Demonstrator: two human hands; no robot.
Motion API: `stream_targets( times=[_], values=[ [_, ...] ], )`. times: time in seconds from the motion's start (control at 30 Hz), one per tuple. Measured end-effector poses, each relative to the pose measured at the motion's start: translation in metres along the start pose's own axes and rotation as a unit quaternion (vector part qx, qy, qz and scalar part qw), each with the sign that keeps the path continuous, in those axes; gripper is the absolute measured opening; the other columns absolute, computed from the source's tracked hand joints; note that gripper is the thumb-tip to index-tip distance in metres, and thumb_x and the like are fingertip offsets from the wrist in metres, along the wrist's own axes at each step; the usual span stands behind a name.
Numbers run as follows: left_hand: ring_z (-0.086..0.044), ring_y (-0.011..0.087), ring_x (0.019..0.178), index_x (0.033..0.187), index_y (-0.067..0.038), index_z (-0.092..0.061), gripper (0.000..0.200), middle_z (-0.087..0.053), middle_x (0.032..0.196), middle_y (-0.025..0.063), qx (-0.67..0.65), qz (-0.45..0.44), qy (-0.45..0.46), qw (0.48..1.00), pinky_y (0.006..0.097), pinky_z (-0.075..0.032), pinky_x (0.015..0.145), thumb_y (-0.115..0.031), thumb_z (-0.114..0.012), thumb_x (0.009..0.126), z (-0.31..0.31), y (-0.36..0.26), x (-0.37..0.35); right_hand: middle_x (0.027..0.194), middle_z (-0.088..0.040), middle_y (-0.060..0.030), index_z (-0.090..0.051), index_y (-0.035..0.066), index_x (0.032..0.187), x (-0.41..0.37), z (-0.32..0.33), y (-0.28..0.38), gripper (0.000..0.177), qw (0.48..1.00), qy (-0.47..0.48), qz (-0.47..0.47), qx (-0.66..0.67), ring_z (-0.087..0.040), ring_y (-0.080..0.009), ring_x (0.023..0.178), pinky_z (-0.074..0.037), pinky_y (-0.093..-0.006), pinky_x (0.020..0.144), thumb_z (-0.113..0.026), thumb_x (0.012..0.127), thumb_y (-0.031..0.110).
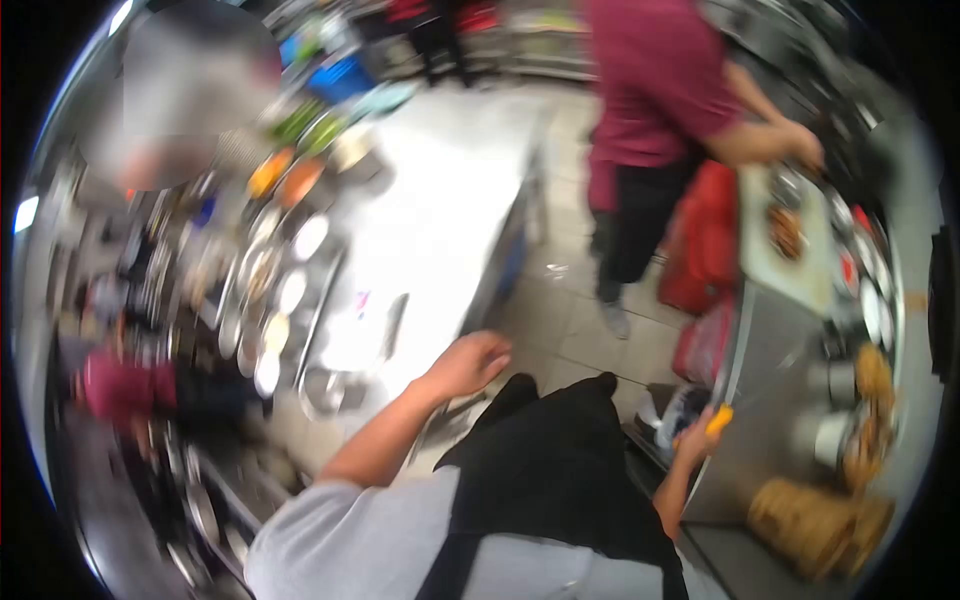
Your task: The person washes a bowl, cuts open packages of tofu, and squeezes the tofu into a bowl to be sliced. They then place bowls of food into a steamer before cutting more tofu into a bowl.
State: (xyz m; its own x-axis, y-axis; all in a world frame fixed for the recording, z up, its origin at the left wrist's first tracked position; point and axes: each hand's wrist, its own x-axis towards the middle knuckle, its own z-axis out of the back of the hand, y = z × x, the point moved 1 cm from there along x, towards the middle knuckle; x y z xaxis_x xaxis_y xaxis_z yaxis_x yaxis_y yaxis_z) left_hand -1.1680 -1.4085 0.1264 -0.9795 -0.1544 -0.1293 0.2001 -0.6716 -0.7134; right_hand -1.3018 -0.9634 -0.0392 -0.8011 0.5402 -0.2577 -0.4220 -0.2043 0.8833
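Note:
My left hand [474,362] hangs in the air beside the near corner of the steel table [440,190], its fingers loosely curled with a gap between them and nothing held. On the other side of my black apron [560,470], my right hand [694,440] is closed around a tool with a yellow-orange handle [719,419]. The handle's end sticks up out of my fist, while the rest of the tool is hidden. A clear plastic bag [682,415] with something dark inside lies just beyond that hand, by the steel counter [765,370].
A person in a maroon shirt [655,80] works ahead at a cutting board [790,270] holding browned food. Red sacks [700,240] stand below it. Bowls [291,291] and food containers line the table's left side. Brown baskets [805,520] are at lower right; another person [130,385] stands far left.

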Motion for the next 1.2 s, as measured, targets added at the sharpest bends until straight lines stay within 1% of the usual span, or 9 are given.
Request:
stream_targets(
  times=[0.03,0.07,0.1,0.23,0.3,0.5,0.7,1.03,1.2],
  values=[
    [-0.064,0.0283,0.086,0.105,-0.003,-0.064,0.023,-0.065,0.093,0.0130,0.003,-0.005,-0.031,1.000,0.0373,-0.052,0.075,-0.019,-0.064,0.088,0.014,0.004,-0.021,0.060,-0.050,-0.0040,-0.060,0.000,0.099,0.006,0.001,-0.072,0.042,0.965,-0.040,0.242,-0.096,-0.047,-0.0154,0.044,-0.041,-0.0325,0.040,-0.065,0.088,0.040],
    [-0.064,0.0273,0.083,0.102,-0.003,-0.065,0.019,-0.065,0.092,0.0118,-0.018,0.017,-0.077,0.997,0.0366,-0.052,0.072,-0.016,-0.063,0.088,0.025,0.012,-0.043,0.066,-0.054,-0.0062,-0.059,-0.002,0.107,-0.101,0.000,0.028,0.044,0.995,0.056,0.068,-0.053,-0.052,-0.0181,0.048,-0.045,-0.0333,0.045,-0.063,0.090,0.039],
    [-0.063,0.0262,0.080,0.099,-0.003,-0.065,0.016,-0.065,0.091,0.0106,-0.038,0.028,-0.118,0.992,0.0359,-0.052,0.069,-0.014,-0.063,0.088,0.033,0.018,-0.064,0.070,-0.058,-0.0080,-0.058,-0.001,0.108,-0.089,0.002,-0.044,0.038,0.982,0.105,0.092,-0.128,-0.055,-0.0187,0.050,-0.044,-0.0321,0.044,-0.062,0.092,0.032],
    [-0.062,0.0205,0.074,0.089,-0.003,-0.068,0.008,-0.067,0.085,0.0101,0.024,0.004,-0.419,0.908,0.0299,-0.049,0.066,-0.008,-0.065,0.084,0.064,0.072,-0.145,0.074,-0.059,-0.0094,-0.061,-0.003,0.098,-0.164,-0.045,-0.017,0.030,0.840,0.307,0.434,-0.108,-0.057,-0.0190,0.058,-0.047,-0.0355,0.055,-0.065,0.090,0.025],
    [-0.061,0.0247,0.070,0.083,-0.003,-0.066,0.004,-0.066,0.080,0.0095,-0.006,0.104,-0.503,0.858,0.0339,-0.048,0.062,-0.006,-0.064,0.081,0.074,0.093,-0.169,0.072,-0.059,-0.0098,-0.061,-0.003,0.093,-0.219,-0.080,0.059,0.026,0.803,0.409,0.428,-0.072,-0.057,-0.0186,0.060,-0.047,-0.0355,0.059,-0.063,0.090,0.023],
    [-0.051,0.0318,0.110,0.119,0.002,-0.053,0.053,-0.055,0.113,0.0194,0.111,0.231,-0.354,0.899,0.0417,-0.043,0.091,-0.019,-0.074,0.074,0.060,0.120,-0.134,0.063,-0.053,-0.0007,-0.059,0.003,0.088,-0.306,-0.166,0.173,0.021,0.755,0.564,0.331,-0.044,-0.052,-0.0091,0.057,-0.043,-0.0261,0.054,-0.060,0.092,0.024],
    [-0.045,0.0322,0.112,0.118,0.000,-0.051,0.055,-0.048,0.114,0.0153,0.162,0.348,-0.338,0.859,0.0467,-0.040,0.091,-0.021,-0.074,0.073,0.049,0.143,-0.098,0.065,-0.051,0.0006,-0.056,0.003,0.096,-0.366,-0.206,0.212,0.016,0.706,0.649,0.253,0.126,-0.050,-0.0067,0.054,-0.043,-0.0218,0.051,-0.059,0.092,0.018],
    [-0.055,0.0333,0.100,0.118,-0.004,-0.050,0.053,-0.056,0.104,0.0171,0.135,0.380,-0.370,0.837,0.0432,-0.045,0.081,-0.020,-0.068,0.071,0.023,0.133,-0.087,0.066,-0.052,-0.0013,-0.053,0.002,0.102,-0.318,-0.276,0.191,0.023,0.647,0.743,0.172,-0.010,-0.047,-0.0072,0.050,-0.041,-0.0207,0.047,-0.056,0.097,0.025],
    [-0.061,0.0188,0.077,0.122,-0.002,-0.049,0.061,-0.063,0.090,0.0118,-0.412,0.407,-0.365,0.729,0.0310,-0.049,0.062,-0.023,-0.072,0.069,0.029,0.108,-0.138,0.067,-0.052,-0.0021,-0.052,0.002,0.098,-0.315,-0.315,0.223,0.019,0.592,0.773,0.224,-0.041,-0.048,-0.0074,0.051,-0.043,-0.0214,0.048,-0.055,0.096,0.020]
  ],
)
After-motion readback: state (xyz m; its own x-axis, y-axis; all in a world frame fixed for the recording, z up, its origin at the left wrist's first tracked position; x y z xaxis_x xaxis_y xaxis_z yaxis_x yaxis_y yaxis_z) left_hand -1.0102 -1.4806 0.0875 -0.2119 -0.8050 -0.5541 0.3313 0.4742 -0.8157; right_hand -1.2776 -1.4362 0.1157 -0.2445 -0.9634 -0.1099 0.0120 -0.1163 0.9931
